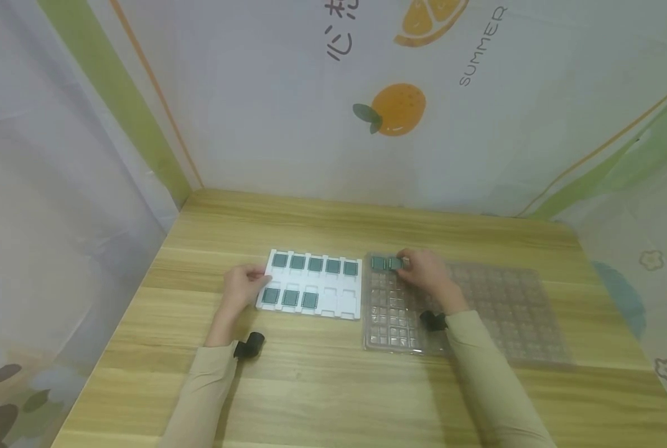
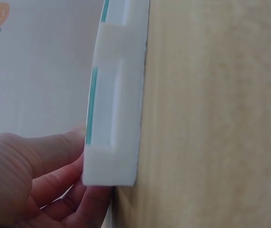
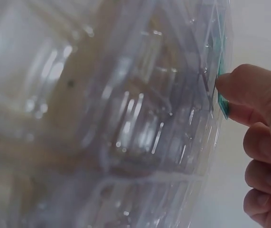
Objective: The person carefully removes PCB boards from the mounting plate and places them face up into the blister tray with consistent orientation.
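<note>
My left hand (image 1: pixel 241 287) grips the left edge of a white plastic tray (image 1: pixel 311 280), its thumb at the upper edge and fingers against the end in the left wrist view. Square green circuit boards (image 1: pixel 315 264) fill the tray's far row; three more lie in the near row, where the two right-hand pockets are bare. My right hand (image 1: pixel 427 272) pinches a green circuit board (image 1: pixel 395 264) between thumb and index finger, at the far row of a clear compartmented tray (image 1: pixel 371 345). Left of it, another green circuit board (image 1: pixel 377 263) sits in the corner compartment.
Clear plastic compartments (image 1: pixel 513 311) extend to the right, partly behind my right forearm. Everything lies on a wood-grain table (image 1: pixel 311 386). A printed white curtain (image 1: pixel 277 124) hangs along the table's far edge.
</note>
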Tool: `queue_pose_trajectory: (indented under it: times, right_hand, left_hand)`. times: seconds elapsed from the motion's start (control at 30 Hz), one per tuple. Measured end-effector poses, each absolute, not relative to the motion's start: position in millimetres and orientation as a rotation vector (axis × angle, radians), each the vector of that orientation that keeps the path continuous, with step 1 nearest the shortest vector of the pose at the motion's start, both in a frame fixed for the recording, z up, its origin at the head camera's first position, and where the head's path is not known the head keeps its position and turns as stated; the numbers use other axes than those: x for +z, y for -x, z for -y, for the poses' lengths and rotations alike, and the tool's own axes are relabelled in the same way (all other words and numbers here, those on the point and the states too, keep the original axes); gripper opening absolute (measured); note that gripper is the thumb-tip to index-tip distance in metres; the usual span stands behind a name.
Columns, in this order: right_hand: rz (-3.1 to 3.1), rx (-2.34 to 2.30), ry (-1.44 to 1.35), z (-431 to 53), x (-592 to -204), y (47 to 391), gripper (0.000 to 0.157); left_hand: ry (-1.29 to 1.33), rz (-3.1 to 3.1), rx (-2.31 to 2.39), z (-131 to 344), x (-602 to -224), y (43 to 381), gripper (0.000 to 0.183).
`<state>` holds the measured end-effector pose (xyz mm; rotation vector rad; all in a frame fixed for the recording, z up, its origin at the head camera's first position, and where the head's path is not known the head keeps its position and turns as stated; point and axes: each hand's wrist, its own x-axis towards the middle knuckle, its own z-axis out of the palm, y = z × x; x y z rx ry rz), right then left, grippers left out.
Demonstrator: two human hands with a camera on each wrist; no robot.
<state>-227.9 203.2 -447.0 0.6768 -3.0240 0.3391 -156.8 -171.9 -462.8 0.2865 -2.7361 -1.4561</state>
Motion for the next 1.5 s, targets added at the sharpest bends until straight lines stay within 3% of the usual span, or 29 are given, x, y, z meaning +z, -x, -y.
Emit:
queue_pose_trajectory:
  times: [0.9, 1.5]
  right_hand:
    - [3.04, 0.328, -0.644, -203.9, -445.9, 224.8, 0.033]
    - [3.053, 0.608, -0.664, -188.7, -445.5, 207.9, 0.035]
  left_hand:
    - [-0.267, 2.737, -1.456, 172.2, -461.0, 156.9, 0.025]
    - [-0.27, 2.752, -1.464, 173.8, -463.0, 157.2, 0.023]
